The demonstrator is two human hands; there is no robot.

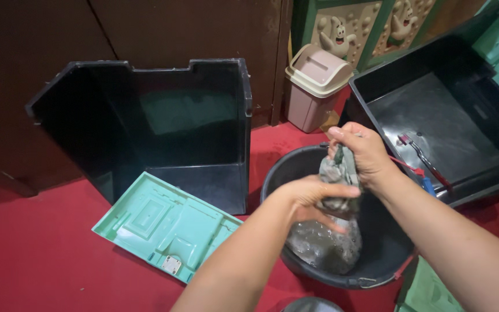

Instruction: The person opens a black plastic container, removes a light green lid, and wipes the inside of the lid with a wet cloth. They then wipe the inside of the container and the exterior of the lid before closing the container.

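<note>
Both my hands grip a wet grey cloth [335, 173] over a black round basin [272, 176]. My right hand [360, 151] clutches the cloth's top end, above the basin's far rim. Just below it my left hand [310, 193] wraps around the cloth's middle. The cloth hangs upright and twisted between them. Inside the basin lies a grey, foamy wet mass [323, 245]; I cannot tell whether it is the cloth's lower end or water.
A large black plastic shell [145, 121] stands open on the red floor at left, with a mint-green panel [166, 225] flat before it. At right lies another black tray-like shell [434, 115] holding a brush [420, 153]. A small pink swing-lid bin [317, 86] stands behind.
</note>
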